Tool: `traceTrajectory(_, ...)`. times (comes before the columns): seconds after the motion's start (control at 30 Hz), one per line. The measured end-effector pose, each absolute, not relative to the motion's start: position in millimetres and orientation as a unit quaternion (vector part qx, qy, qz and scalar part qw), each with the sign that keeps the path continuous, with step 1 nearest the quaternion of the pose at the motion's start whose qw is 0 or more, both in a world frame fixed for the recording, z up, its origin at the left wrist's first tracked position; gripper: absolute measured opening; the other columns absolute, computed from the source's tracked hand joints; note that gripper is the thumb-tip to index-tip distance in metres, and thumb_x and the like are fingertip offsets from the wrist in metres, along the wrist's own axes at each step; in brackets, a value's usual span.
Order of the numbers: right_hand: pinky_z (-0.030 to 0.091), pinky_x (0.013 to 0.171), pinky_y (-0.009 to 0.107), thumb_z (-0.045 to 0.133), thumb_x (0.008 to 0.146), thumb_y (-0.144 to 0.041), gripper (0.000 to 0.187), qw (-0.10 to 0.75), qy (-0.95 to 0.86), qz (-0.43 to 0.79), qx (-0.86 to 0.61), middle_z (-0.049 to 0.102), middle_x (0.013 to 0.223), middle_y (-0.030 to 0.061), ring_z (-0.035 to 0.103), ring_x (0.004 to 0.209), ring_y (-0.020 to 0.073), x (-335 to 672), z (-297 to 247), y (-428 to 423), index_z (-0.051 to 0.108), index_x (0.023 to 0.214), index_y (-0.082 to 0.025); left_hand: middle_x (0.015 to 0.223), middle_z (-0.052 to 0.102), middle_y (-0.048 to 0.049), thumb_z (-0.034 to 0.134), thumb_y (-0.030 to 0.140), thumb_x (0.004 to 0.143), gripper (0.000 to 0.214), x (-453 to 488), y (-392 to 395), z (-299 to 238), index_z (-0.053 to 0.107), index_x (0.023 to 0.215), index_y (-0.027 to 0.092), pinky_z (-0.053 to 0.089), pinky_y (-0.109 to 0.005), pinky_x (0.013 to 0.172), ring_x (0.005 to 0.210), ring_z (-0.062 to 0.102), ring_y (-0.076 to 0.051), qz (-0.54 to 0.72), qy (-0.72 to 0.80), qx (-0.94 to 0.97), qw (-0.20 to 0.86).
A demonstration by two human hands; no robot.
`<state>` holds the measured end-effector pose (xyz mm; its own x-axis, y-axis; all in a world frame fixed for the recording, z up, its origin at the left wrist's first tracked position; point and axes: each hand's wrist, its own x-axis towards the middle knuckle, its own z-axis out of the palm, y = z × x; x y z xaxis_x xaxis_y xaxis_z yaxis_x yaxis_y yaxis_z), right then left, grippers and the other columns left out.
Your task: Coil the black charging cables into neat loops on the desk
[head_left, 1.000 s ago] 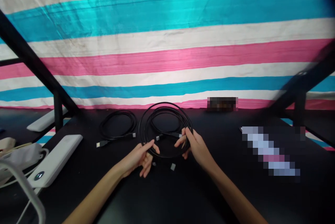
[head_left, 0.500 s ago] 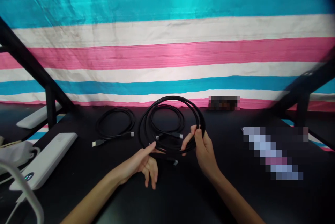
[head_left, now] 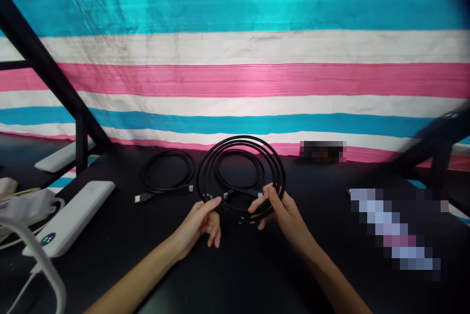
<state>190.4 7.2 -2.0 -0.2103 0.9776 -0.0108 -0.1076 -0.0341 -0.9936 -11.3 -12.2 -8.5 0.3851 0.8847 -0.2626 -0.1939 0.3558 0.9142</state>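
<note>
A black cable [head_left: 241, 137] wound into several round loops is held up between my two hands. My left hand [head_left: 203, 221] pinches its lower left side with thumb and fingers, the lower fingers hanging loose. At the lower right, my right hand [head_left: 281, 206] grips the loops between thumb and fingers. Behind and seen through the loops, a second coiled black cable [head_left: 259, 157] lies on the table, its plugs showing pale ends. To the left lies a third coiled cable [head_left: 167, 152], with a USB-type plug [head_left: 143, 198] pointing left. The held cable's own ends are hard to make out.
On the left lie a white power bank [head_left: 79, 216] with a lit display and a white charger with cords [head_left: 29, 208]. Blurred-out items rest at the right [head_left: 389, 226] and back [head_left: 323, 151] of the black table [head_left: 235, 275]. Black frame bars [head_left: 55, 74] slant at both sides.
The held loops have spread more evenly into a rounder ring. My left hand has risen slightly toward them. A plug end that hung below the coil no longer shows there. The view shifted slightly.
</note>
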Motion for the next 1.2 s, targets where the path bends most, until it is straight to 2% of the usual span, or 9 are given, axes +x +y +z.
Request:
traceTrajectory(0.13, 0.053, 0.041, 0.023, 0.048, 0.086, -0.052, 0.033, 0.441, -0.539, 0.575, -0.429, 0.071, 0.075, 0.0061, 0.067, 0.054, 0.0161, 189, -6, 8, 0.044, 0.084, -0.019, 0.032, 0.048, 0.0036, 0.046, 0.054, 0.083, 0.041, -12, -9, -15, 0.057, 0.077, 0.014, 0.034, -0.02, 0.036, 0.031, 0.05, -0.013, 0.385, 0.438, 0.424, 0.693)
traceTrajectory(0.3, 0.053, 0.041, 0.023, 0.05, 0.085, -0.05, 0.033, 0.434, -0.568, 0.529, -0.458, 0.07, 0.08, 0.008, 0.065, 0.054, 0.014, 187, -7, 8, 0.05, 0.083, -0.016, 0.039, 0.055, 0.0019, 0.053, 0.057, 0.075, 0.05, -12, -2, -23, 0.058, 0.094, 0.011, 0.037, -0.02, 0.031, 0.032, 0.053, -0.014, 0.38, 0.493, 0.486, 0.613)
traceTrajectory(0.43, 0.053, 0.041, 0.023, 0.047, 0.087, -0.048, 0.032, 0.424, -0.566, 0.53, -0.468, 0.07, 0.076, 0.0069, 0.065, 0.051, 0.0147, 187, -6, 6, 0.049, 0.094, -0.016, 0.039, 0.055, 0.0004, 0.053, 0.056, 0.075, 0.049, -11, -3, -22, 0.06, 0.088, 0.01, 0.038, -0.02, 0.032, 0.033, 0.054, -0.014, 0.383, 0.484, 0.463, 0.636)
traceTrajectory(0.6, 0.051, 0.04, 0.021, 0.049, 0.086, -0.047, 0.033, 0.411, -0.577, 0.518, -0.479, 0.068, 0.078, 0.0058, 0.067, 0.051, 0.0147, 188, -9, 4, 0.051, 0.099, -0.016, 0.034, 0.05, 0.0029, 0.049, 0.049, 0.082, 0.041, -13, -8, -16, 0.062, 0.086, 0.011, 0.034, -0.017, 0.032, 0.032, 0.052, -0.013, 0.415, 0.492, 0.432, 0.632)
traceTrajectory(0.73, 0.044, 0.033, 0.017, 0.056, 0.082, -0.047, 0.033, 0.399, -0.589, 0.508, -0.486, 0.059, 0.059, -0.0025, 0.062, 0.041, 0.0131, 187, -9, 2, 0.052, 0.095, -0.016, 0.027, 0.039, 0.0061, 0.049, 0.044, 0.082, 0.035, -19, -6, -9, 0.062, 0.073, 0.013, 0.031, -0.016, 0.033, 0.028, 0.046, -0.01, 0.446, 0.489, 0.404, 0.631)
traceTrajectory(0.83, 0.042, 0.032, 0.017, 0.054, 0.082, -0.05, 0.035, 0.386, -0.576, 0.541, -0.476, 0.059, 0.052, -0.0032, 0.059, 0.036, 0.0125, 185, -7, 3, 0.05, 0.091, -0.016, 0.024, 0.03, 0.009, 0.051, 0.043, 0.081, 0.033, -23, -3, -3, 0.058, 0.066, 0.015, 0.028, -0.015, 0.032, 0.025, 0.041, -0.008, 0.439, 0.483, 0.355, 0.669)
traceTrajectory(0.97, 0.038, 0.029, 0.015, 0.054, 0.079, -0.055, 0.039, 0.401, -0.544, 0.548, -0.493, 0.059, 0.047, -0.0025, 0.053, 0.031, 0.01, 188, -12, 10, 0.049, 0.085, -0.016, 0.027, 0.024, 0.0114, 0.054, 0.043, 0.079, 0.029, -24, 0, 3, 0.058, 0.069, 0.017, 0.027, -0.014, 0.033, 0.026, 0.038, -0.006, 0.419, 0.465, 0.299, 0.72)
traceTrajectory(1.1, 0.033, 0.028, 0.015, 0.057, 0.075, -0.057, 0.041, 0.421, -0.523, 0.531, -0.517, 0.055, 0.044, -0.0043, 0.047, 0.028, 0.0076, 195, -17, 19, 0.051, 0.079, -0.016, 0.031, 0.027, 0.0116, 0.057, 0.04, 0.08, 0.024, -18, 1, 3, 0.059, 0.074, 0.016, 0.034, -0.015, 0.038, 0.032, 0.044, -0.007, 0.426, 0.444, 0.274, 0.739)
traceTrajectory(1.2, 0.031, 0.027, 0.015, 0.057, 0.074, -0.057, 0.045, 0.437, -0.506, 0.528, -0.524, 0.052, 0.042, -0.0064, 0.043, 0.027, 0.0066, 198, -15, 23, 0.056, 0.088, -0.014, 0.033, 0.029, 0.0113, 0.057, 0.035, 0.081, 0.021, -8, 5, 3, 0.059, 0.074, 0.015, 0.039, -0.015, 0.042, 0.035, 0.046, -0.007, 0.449, 0.428, 0.25, 0.743)
